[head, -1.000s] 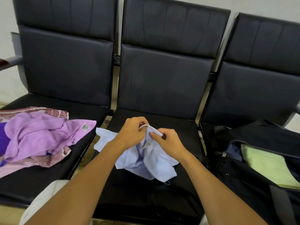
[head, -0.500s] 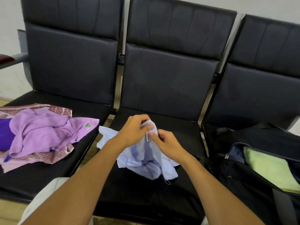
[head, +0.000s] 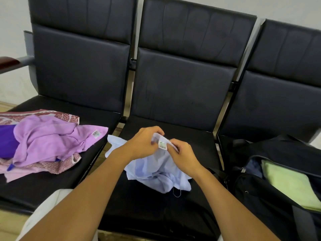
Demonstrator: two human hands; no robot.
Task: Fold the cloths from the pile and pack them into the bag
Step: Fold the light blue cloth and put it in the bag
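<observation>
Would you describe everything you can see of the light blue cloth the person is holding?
The light blue cloth is thin, soft-looking fabric, crumpled and not yet folded. The left hand and right hand pinch its top edge and lift it, with a small white printed tag showing between them. Its lower part rests bunched on the black middle seat; one corner reaches toward the gap on the left, and a loose thread hangs at the bottom.

1. A row of three black padded seats: left seat (head: pixel 73 66), middle seat (head: pixel 182 80) and right seat (head: pixel 281 94), side by side with upright backs.
2. Metal frame bars (head: pixel 127 105) show in the gaps between the seat backs.
3. A dark wooden armrest (head: pixel 8 62) on a grey bracket sticks out at the far left.
4. A pale wall (head: pixel 12 28) stands behind the seats.
5. Light trouser fabric (head: pixel 52 206) shows at the bottom left.
</observation>
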